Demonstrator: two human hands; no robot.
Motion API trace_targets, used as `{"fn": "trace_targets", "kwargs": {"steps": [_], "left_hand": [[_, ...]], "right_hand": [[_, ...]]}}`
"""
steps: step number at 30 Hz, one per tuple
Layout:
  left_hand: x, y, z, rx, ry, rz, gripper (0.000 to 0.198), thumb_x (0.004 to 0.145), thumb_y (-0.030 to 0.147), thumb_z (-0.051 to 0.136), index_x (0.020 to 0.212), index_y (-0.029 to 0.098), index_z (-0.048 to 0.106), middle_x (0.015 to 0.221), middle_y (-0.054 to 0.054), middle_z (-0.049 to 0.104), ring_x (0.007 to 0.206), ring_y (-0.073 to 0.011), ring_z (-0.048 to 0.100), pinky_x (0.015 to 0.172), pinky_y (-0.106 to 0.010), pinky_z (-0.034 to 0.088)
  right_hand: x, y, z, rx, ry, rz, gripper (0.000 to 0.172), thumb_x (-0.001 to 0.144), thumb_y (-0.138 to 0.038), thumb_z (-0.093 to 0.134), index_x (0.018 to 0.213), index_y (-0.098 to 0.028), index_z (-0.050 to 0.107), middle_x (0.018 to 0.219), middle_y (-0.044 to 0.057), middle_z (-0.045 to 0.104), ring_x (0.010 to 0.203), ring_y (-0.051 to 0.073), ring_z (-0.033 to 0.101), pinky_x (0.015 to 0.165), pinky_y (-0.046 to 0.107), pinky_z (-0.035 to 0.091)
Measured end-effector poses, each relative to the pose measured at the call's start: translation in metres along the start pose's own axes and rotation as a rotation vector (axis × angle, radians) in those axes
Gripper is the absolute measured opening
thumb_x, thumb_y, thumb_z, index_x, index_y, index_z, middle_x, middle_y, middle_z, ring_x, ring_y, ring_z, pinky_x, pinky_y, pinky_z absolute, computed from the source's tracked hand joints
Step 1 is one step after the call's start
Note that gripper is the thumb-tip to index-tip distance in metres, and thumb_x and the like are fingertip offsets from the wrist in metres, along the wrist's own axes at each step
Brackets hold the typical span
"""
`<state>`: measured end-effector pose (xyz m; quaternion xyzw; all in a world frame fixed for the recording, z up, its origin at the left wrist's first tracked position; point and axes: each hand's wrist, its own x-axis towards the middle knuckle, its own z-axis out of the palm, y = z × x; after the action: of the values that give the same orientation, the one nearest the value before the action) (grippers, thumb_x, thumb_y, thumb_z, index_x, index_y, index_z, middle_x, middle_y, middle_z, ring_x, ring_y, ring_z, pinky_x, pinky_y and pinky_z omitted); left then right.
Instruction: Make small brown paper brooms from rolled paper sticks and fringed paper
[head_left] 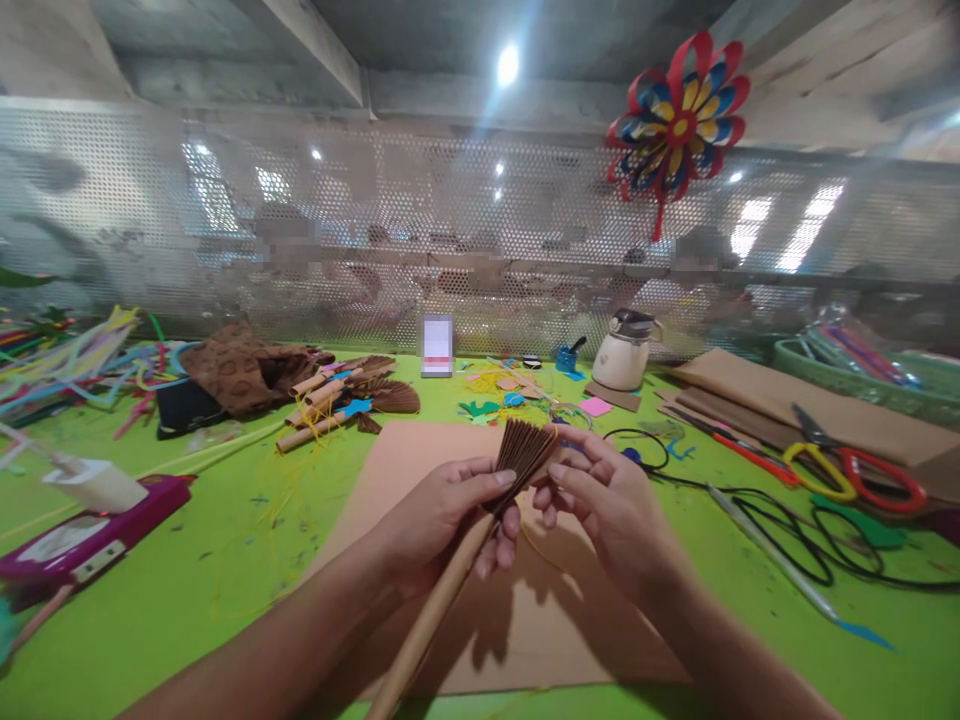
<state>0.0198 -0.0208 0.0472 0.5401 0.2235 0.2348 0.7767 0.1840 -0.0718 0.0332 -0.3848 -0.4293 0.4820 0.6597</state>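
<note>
My left hand point(442, 515) is closed around a rolled brown paper stick point(427, 625) that runs down toward me. At the stick's top sits a dark brown pleated paper fan point(525, 450). My right hand point(611, 495) pinches the fan's right edge with thumb and fingertips. Both hands hover over a flat sheet of brown cardboard point(420, 455) lying on the green table point(210, 570).
More paper sticks and brown fans point(341, 395) lie at the back left beside brown fabric point(240, 365). Scissors with yellow and red handles point(855, 465), black cords point(795, 530), a white glue pot point(622, 352), pipe cleaners point(67, 360) and a pink box point(82, 535) surround the cardboard. A mesh screen point(450, 230) stands behind.
</note>
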Motion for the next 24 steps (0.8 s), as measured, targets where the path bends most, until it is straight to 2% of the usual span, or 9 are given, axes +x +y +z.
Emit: {"fn": "trace_targets", "kwargs": {"steps": [5,15,21,24], "left_hand": [[-0.0002,0.0008,0.0001,0.013,-0.011,-0.002,0.017,0.088,0.028,0.051,0.09,0.012,0.059,0.063,-0.002,0.06,0.046,-0.0102,0.059,0.037,-0.016,0.043],[-0.0004,0.0013,-0.0006,0.037,0.017,-0.002,0.019,0.089,0.028,0.047,0.086,0.012,0.058,0.062,-0.002,0.059,0.045,-0.0092,0.058,0.035,-0.013,0.039],[0.0003,0.0,-0.0031,0.03,0.026,0.001,0.019,0.089,0.027,0.047,0.089,0.012,0.058,0.062,-0.002,0.06,0.044,-0.0082,0.057,0.034,-0.013,0.035],[0.0014,-0.0013,-0.0052,0.015,0.029,0.006,0.017,0.088,0.027,0.048,0.089,0.012,0.057,0.062,-0.002,0.06,0.043,-0.008,0.056,0.033,-0.013,0.034]], "right_hand": [[-0.0004,0.0,0.0014,-0.002,0.011,0.009,0.045,0.071,-0.024,0.07,0.111,-0.014,0.051,0.07,0.001,0.065,0.055,0.013,0.059,0.048,0.025,0.047],[-0.0003,0.0018,-0.0001,-0.013,0.0,0.013,0.045,0.073,-0.028,0.071,0.111,-0.015,0.051,0.073,0.002,0.066,0.054,0.013,0.059,0.049,0.025,0.046],[-0.0009,0.0,0.0008,-0.004,0.004,0.014,0.046,0.073,-0.031,0.072,0.111,-0.015,0.05,0.067,0.001,0.064,0.054,0.014,0.06,0.047,0.024,0.046],[-0.001,-0.0004,-0.0007,-0.007,0.03,-0.015,0.041,0.077,-0.034,0.069,0.109,-0.015,0.051,0.067,0.001,0.065,0.054,0.013,0.059,0.047,0.024,0.047]]}}
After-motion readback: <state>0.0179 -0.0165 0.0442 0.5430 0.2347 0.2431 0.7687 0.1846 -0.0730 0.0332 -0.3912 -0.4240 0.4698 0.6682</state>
